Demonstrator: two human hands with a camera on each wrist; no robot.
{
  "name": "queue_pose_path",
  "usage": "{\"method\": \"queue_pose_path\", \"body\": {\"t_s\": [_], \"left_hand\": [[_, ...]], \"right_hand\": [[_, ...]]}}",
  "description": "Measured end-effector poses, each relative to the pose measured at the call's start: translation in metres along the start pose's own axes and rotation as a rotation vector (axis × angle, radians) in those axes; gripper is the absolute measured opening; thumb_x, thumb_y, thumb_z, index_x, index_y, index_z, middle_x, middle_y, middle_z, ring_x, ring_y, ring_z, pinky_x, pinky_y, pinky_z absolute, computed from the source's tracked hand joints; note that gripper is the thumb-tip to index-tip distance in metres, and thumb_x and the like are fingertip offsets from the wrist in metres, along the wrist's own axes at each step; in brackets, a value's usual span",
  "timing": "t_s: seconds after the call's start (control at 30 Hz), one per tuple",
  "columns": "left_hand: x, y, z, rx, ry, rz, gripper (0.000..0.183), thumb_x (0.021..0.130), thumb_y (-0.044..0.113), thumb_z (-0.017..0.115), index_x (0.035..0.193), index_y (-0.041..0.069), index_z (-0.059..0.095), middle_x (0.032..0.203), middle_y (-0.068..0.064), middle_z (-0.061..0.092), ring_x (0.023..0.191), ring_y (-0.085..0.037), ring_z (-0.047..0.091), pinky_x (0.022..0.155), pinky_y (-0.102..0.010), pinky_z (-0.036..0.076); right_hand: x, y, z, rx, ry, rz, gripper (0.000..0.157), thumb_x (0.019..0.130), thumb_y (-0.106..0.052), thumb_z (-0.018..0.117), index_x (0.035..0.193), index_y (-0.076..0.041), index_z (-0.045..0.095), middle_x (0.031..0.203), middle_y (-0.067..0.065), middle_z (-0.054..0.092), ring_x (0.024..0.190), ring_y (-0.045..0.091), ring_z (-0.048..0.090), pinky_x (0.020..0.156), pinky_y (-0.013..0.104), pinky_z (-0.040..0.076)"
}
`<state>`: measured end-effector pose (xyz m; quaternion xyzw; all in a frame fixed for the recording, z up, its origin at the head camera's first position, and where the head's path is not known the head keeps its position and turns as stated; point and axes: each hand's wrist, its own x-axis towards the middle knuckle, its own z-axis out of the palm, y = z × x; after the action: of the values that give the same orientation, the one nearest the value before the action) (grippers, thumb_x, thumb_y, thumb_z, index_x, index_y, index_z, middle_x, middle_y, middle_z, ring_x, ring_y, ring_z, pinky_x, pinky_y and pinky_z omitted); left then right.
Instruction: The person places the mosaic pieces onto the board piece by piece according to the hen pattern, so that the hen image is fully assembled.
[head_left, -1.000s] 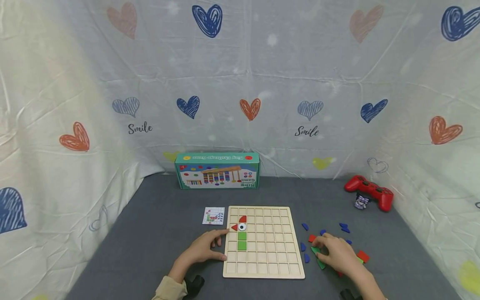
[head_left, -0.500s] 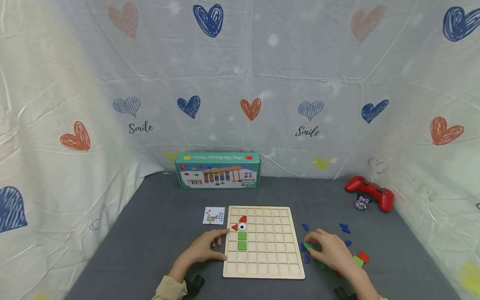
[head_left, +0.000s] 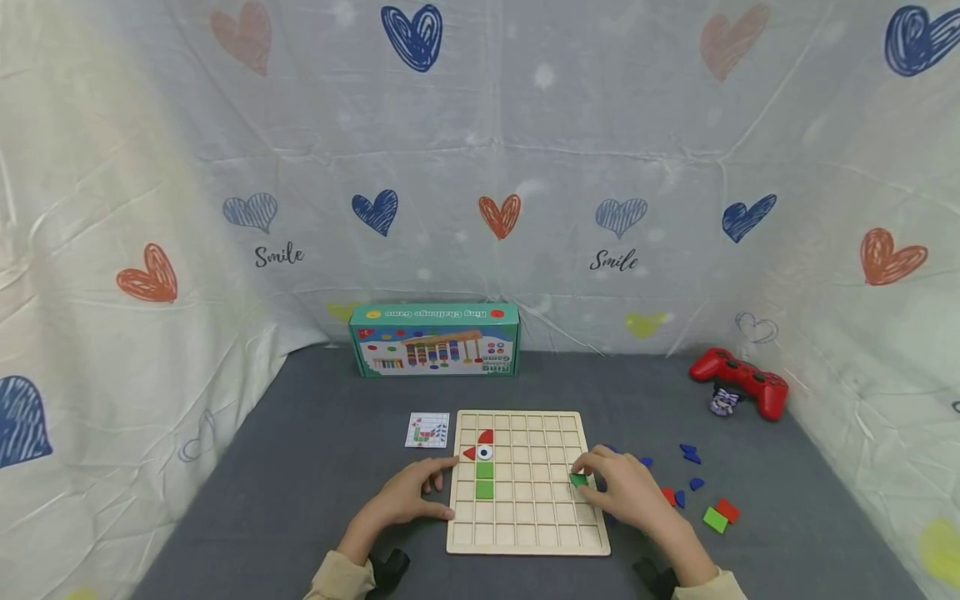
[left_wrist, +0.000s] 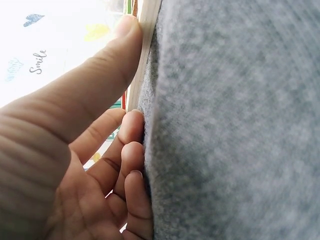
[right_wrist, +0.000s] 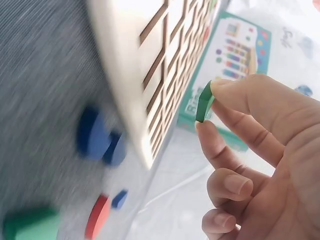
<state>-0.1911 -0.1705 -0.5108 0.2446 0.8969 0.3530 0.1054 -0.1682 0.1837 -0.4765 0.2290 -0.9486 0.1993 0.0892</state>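
My right hand [head_left: 628, 492] pinches a small dark green wooden tile [right_wrist: 204, 104] between thumb and fingertips, over the right edge of the gridded wooden board [head_left: 534, 537]. Part of the tile's outline is covered by the fingers. With thumb and index finger spread, my left hand [head_left: 408, 493] touches the board's left edge; the left wrist view shows its other fingers loosely bent by that edge. On the board's left side sit a red curved tile [head_left: 486, 437], a red triangle [head_left: 469, 453], a white eye tile [head_left: 485, 452] and two light green squares [head_left: 484, 480].
A printed pattern card [head_left: 427, 431] lies left of the board. Several blue tiles [head_left: 690, 454], red ones [head_left: 727, 510] and a light green square [head_left: 716, 520] lie to the right. Behind stand a game box [head_left: 435, 342] and a red game controller [head_left: 739, 382].
My right hand has picked up the green tile from the loose pieces and carried it left to the board's right edge. My left hand has stayed at the board's left edge.
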Motion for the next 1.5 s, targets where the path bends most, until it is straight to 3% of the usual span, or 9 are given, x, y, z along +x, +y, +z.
{"method": "queue_pose_path", "body": {"t_s": [0.1, 0.47, 0.97, 1.3, 1.5], "left_hand": [[0.0, 0.0, 0.0, -0.001, 0.004, 0.005, 0.076, 0.069, 0.037, 0.08, 0.134, 0.01, 0.05, 0.085, 0.001, 0.049, 0.068, -0.008, 0.039, 0.061, -0.024, 0.032], [0.001, 0.002, 0.0, -0.003, 0.007, -0.004, 0.076, 0.069, 0.034, 0.081, 0.134, 0.01, 0.05, 0.085, 0.0, 0.048, 0.07, -0.01, 0.039, 0.061, -0.025, 0.031], [0.0, 0.002, -0.001, 0.002, -0.003, -0.004, 0.075, 0.07, 0.035, 0.08, 0.134, 0.01, 0.05, 0.085, 0.001, 0.049, 0.068, -0.009, 0.039, 0.061, -0.025, 0.032], [0.0, 0.001, -0.001, -0.008, -0.005, 0.01, 0.075, 0.07, 0.035, 0.08, 0.133, 0.009, 0.05, 0.084, 0.0, 0.049, 0.068, -0.009, 0.04, 0.061, -0.024, 0.033], [0.001, 0.002, -0.001, -0.001, 0.002, 0.016, 0.076, 0.069, 0.034, 0.08, 0.134, 0.009, 0.049, 0.084, 0.0, 0.049, 0.068, -0.01, 0.04, 0.061, -0.024, 0.032]], "right_hand": [[0.005, -0.007, 0.003, -0.003, -0.018, -0.008, 0.019, 0.074, -0.022, 0.075, 0.091, -0.026, 0.068, 0.083, -0.01, 0.057, 0.053, 0.0, 0.036, 0.051, 0.02, 0.032], [0.022, -0.033, 0.015, 0.026, -0.034, -0.091, 0.017, 0.076, -0.02, 0.073, 0.091, -0.022, 0.068, 0.084, -0.009, 0.058, 0.057, 0.0, 0.041, 0.055, 0.02, 0.035], [0.036, -0.069, 0.035, 0.076, -0.115, -0.131, 0.015, 0.077, -0.023, 0.073, 0.091, -0.023, 0.069, 0.082, -0.007, 0.06, 0.057, 0.0, 0.041, 0.056, 0.019, 0.035], [0.041, -0.088, 0.056, 0.03, -0.121, -0.164, 0.01, 0.075, -0.023, 0.073, 0.085, -0.023, 0.07, 0.075, -0.01, 0.057, 0.059, 0.0, 0.048, 0.057, 0.02, 0.036], [0.042, -0.096, 0.062, -0.007, -0.114, -0.179, 0.01, 0.074, -0.023, 0.073, 0.083, -0.023, 0.07, 0.072, -0.012, 0.054, 0.054, 0.0, 0.039, 0.053, 0.019, 0.03]]}}
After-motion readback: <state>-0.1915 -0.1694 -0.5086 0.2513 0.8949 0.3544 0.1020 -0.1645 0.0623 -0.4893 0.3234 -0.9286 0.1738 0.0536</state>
